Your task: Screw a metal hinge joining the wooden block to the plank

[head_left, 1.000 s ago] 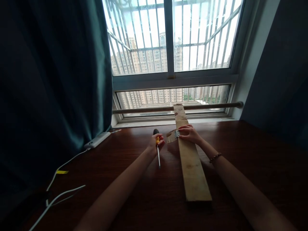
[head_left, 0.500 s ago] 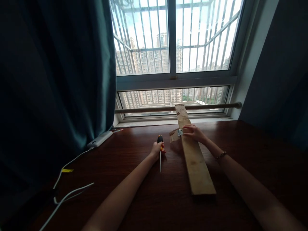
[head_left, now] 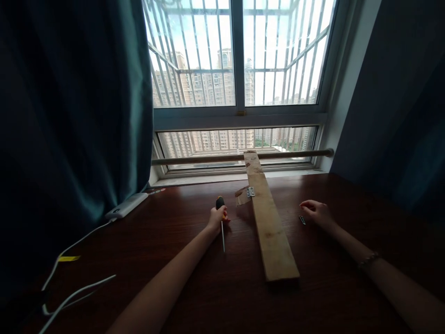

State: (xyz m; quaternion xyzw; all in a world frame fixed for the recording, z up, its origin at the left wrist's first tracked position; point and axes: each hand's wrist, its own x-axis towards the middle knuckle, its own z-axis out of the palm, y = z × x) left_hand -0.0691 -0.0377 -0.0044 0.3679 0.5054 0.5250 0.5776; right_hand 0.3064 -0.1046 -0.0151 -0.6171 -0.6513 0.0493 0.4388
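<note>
In my left hand (head_left: 217, 216) is a screwdriver (head_left: 220, 202) with a black and orange handle, its thin metal shaft pointing back toward me. To the right of that hand a long wooden board (head_left: 273, 229) lies on the dark table. A metal hinge (head_left: 250, 191) sits at the board's left edge, partly over a short brown piece (head_left: 242, 197) that looks like wood or cardboard. My right hand (head_left: 318, 214) hovers right of the board, fingers loosely bent and nothing visible in them. A few small screws (head_left: 302, 220) lie just below its fingertips.
The board's far end reaches the horizontal rail (head_left: 201, 159) before the barred window. At left are a white power strip (head_left: 127, 206), loose white cables (head_left: 74, 291), a yellow tag (head_left: 69, 258) and a dark blue curtain (head_left: 114, 106).
My right hand has left the hinge and board and moved right, beside the screws, now visible. The left hand keeps the screwdriver. The whole view has shifted slightly.
</note>
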